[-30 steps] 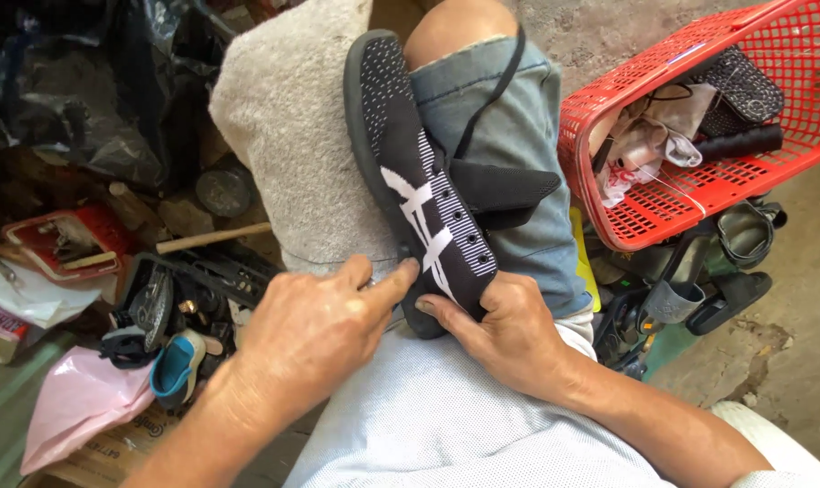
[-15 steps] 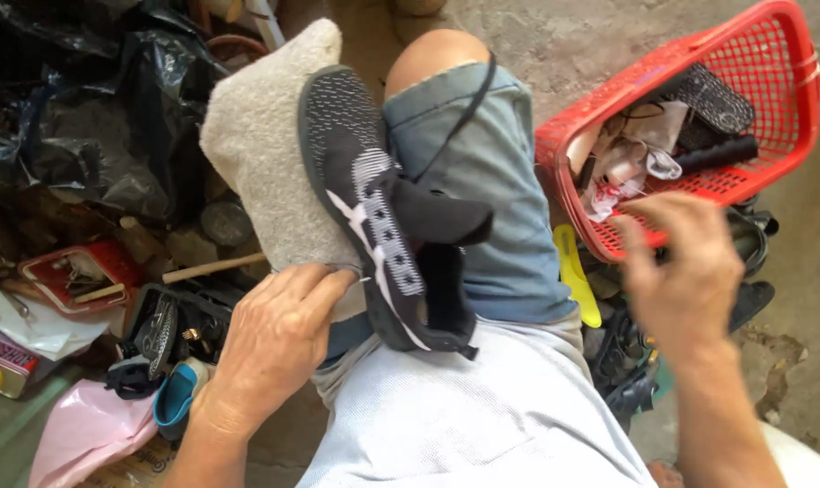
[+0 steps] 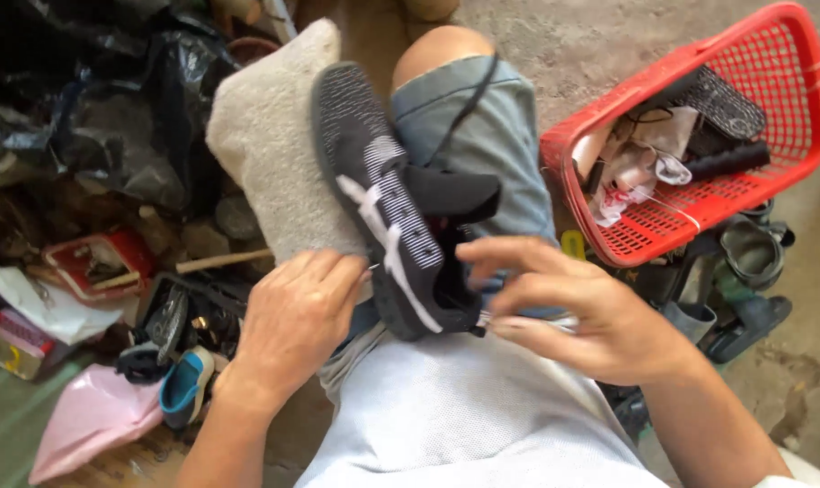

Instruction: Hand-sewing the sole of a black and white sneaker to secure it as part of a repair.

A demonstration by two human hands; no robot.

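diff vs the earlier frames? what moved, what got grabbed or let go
The right hand had left the black shoe and reached toward the red basket; it has come back to the shoe's heel end, fingers pinched beside it. Whether it holds anything there, I cannot tell. The left hand stayed pressed against the shoe's sole side. Shoe still on the lap against the grey cushion; basket unmoved.

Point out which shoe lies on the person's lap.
The black shoe with white stripes, held by both hands; the small blue shoe lies down among the clutter.
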